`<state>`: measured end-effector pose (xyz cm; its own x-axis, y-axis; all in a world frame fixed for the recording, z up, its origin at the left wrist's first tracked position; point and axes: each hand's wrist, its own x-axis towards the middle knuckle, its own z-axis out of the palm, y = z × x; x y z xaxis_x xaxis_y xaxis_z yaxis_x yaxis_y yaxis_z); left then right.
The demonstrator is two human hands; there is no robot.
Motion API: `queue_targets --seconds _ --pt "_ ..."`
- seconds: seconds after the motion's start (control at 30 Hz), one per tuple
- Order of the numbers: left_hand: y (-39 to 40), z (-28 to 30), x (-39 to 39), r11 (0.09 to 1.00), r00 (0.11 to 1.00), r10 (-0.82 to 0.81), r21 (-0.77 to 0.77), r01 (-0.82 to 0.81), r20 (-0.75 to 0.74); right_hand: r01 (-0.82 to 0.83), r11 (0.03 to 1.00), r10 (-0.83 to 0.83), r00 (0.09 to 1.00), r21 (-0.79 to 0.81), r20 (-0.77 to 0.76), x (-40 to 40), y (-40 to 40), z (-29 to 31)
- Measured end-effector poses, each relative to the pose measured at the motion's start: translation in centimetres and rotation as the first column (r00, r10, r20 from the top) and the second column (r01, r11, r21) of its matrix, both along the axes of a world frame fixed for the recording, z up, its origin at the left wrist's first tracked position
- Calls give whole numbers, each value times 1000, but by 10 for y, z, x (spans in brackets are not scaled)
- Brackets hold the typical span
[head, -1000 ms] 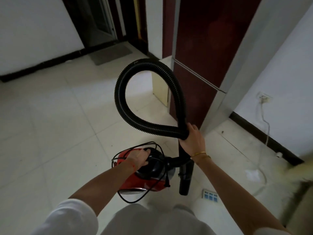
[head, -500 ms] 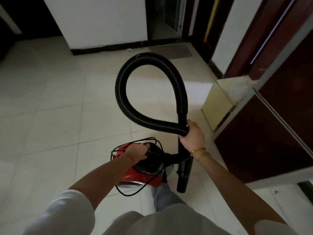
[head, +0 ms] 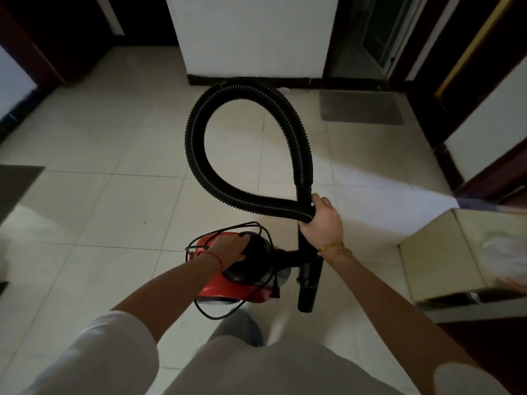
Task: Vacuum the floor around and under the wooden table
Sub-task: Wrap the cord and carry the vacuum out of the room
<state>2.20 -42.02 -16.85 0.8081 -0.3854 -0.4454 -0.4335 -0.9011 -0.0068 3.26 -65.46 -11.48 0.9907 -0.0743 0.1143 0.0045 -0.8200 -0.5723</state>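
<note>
A small red and black vacuum cleaner (head: 258,267) hangs above the tiled floor (head: 114,201), carried in front of my legs. My left hand (head: 229,248) grips its top, with a black power cord (head: 205,310) looped around the body. My right hand (head: 320,222) is closed around the black ribbed hose (head: 199,115) and the rigid black tube (head: 308,289) together. The hose arcs up in a big loop ahead of me. No wooden table is in view.
A pale box-like cabinet (head: 439,258) stands close on my right. A white wall section (head: 253,35) with a dark skirting faces me, with a grey mat (head: 360,106) and a doorway (head: 362,35) to its right. Another dark mat (head: 15,186) lies at the left edge.
The view has swung left: the dark red door and wall socket on the right have left the frame, and the white wall now faces me. Both hands keep the same hold.
</note>
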Motion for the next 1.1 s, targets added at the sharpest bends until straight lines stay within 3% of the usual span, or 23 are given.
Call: queue_targets --seconds 0.37,0.77,1.1 --pt "47 -9 253 993 997 55 -105 -59 -47 -9 999 9 1000 -42 10 265 49 -9" --pt "63 -6 541 994 999 -40 -103 39 -15 48 999 -48 999 -10 -10 533 59 -4" --pt "59 -9 778 995 1000 25 -91 -26 -16 -25 999 26 999 24 -45 793 54 -16"
